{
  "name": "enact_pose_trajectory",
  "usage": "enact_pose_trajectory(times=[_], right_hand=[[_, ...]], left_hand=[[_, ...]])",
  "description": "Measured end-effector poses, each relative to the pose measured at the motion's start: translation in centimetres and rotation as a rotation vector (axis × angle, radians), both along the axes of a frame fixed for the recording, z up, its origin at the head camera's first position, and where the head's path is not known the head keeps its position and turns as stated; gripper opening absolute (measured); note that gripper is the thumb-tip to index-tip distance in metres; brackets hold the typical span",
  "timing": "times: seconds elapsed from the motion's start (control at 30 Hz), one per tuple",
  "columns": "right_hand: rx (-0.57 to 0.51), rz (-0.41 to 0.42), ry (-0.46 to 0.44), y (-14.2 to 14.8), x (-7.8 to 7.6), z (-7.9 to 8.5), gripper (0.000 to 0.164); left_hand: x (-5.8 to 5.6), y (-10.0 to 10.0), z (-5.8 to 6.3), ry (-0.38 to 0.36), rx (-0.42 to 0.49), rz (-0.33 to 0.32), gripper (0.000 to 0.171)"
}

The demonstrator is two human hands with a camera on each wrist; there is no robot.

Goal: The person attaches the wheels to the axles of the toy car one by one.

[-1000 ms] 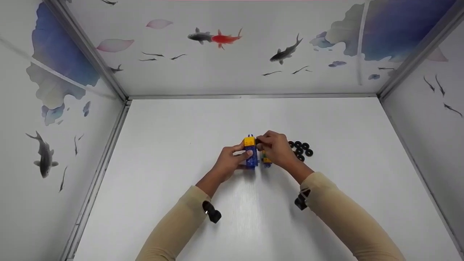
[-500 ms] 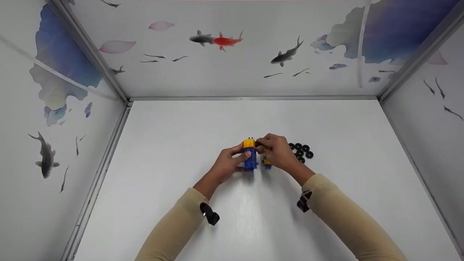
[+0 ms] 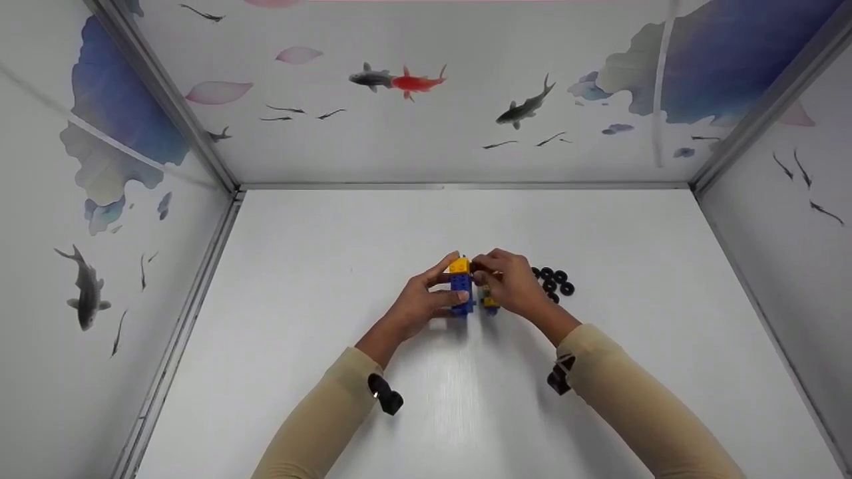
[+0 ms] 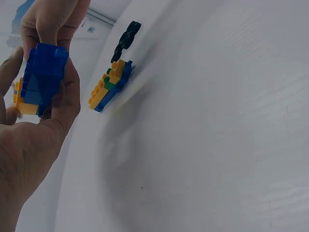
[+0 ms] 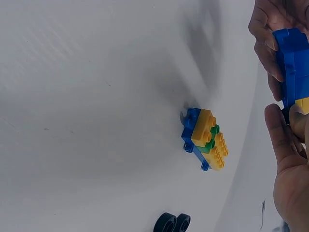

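1. Blue-and-yellow block toy (image 3: 460, 283): near the middle of the table (image 3: 299, 286), seemingly raised off it, its yellow end at twelve o'clock.
2. The left hand (image 3: 418, 294) holds it from nine o'clock, thumb on the blue part, a finger reaching the yellow end.
3. The right hand (image 3: 513, 278), at three o'clock, pinches a small dark piece (image 5: 286, 114), mostly hidden, perhaps a wheel, against the toy's side.
4. A second block build (image 5: 202, 135) lies close by at four o'clock; black wheels (image 3: 550, 284) cluster farther out at three.
5. The toy looks like hard plastic: probably light, stiff, slightly slippery, liable to separate at its joints. Its long blue sides seem the surest hold.
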State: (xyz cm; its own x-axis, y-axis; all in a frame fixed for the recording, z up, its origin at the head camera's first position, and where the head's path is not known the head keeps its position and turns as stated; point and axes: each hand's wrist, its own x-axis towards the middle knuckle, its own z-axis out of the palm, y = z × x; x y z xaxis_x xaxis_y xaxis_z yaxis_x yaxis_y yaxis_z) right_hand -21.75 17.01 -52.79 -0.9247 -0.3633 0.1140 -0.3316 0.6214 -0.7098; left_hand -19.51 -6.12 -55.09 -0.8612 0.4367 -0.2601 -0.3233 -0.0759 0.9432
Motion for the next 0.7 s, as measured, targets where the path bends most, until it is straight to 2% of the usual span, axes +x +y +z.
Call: enact_pose_trajectory(times=[0.23,0.4,0.7], right_hand=[[0.007,0.006,0.013,0.18,0.16,0.17,0.025],[0.005,0.012,0.013,0.17,0.18,0.22,0.024],[-0.013,-0.001,-0.034,0.15,0.27,0.47,0.027]], left_hand=[[0.25,-0.28,0.09,0.023,0.008,-0.06,0.103],[0.16,-0.3,-0.03,0.017,-0.002,-0.058,0.109],[0.01,-0.4,-0.04,0.024,-0.078,-0.058,0.104]])
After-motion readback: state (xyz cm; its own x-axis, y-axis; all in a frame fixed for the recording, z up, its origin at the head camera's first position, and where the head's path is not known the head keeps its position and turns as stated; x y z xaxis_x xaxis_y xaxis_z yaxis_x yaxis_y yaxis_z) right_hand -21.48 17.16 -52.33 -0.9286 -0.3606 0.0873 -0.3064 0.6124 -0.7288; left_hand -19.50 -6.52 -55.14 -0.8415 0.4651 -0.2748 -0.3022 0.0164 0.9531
